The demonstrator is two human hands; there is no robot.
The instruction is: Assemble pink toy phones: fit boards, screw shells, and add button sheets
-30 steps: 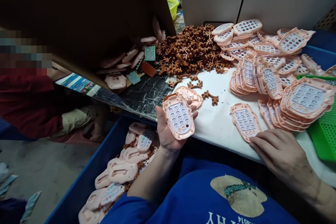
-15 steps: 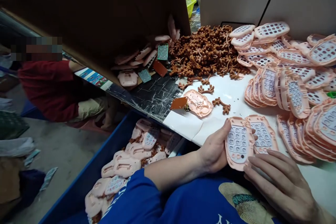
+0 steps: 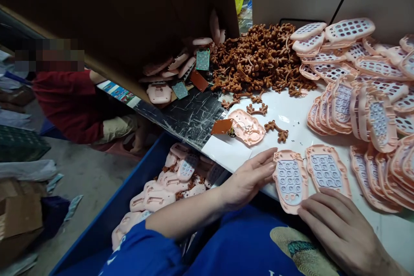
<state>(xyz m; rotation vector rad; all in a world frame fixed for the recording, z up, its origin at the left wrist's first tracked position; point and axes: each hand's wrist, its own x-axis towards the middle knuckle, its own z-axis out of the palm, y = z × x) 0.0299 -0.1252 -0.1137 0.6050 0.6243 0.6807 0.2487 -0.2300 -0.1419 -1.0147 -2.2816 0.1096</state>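
A pink plastic shell half lies at the table's front edge, a white keypad sheet with raised keys set in it. Along its left side my left hand is open, fingers stretched out and tips at the rim. My right hand lies flat with fingers extended, its fingertips at the shell's lower right rim; the thumb is hidden. Just to the right is a second pink shell half with a similar keypad, partly under my right fingers. Behind them lie a brown antler-shaped piece and a pink shell back wired to an orange board.
Brown antler pieces are heaped at the back. Stacked keypad shells fill the right side. A tipped cardboard box holds shells and green boards. Below left, a blue bin contains assembled pieces. A person in red sits beyond.
My left hand has loosened from the keypad shell and moved slightly left. That shell now lies apart from the second one, with a gap between them. The view has shifted slightly.
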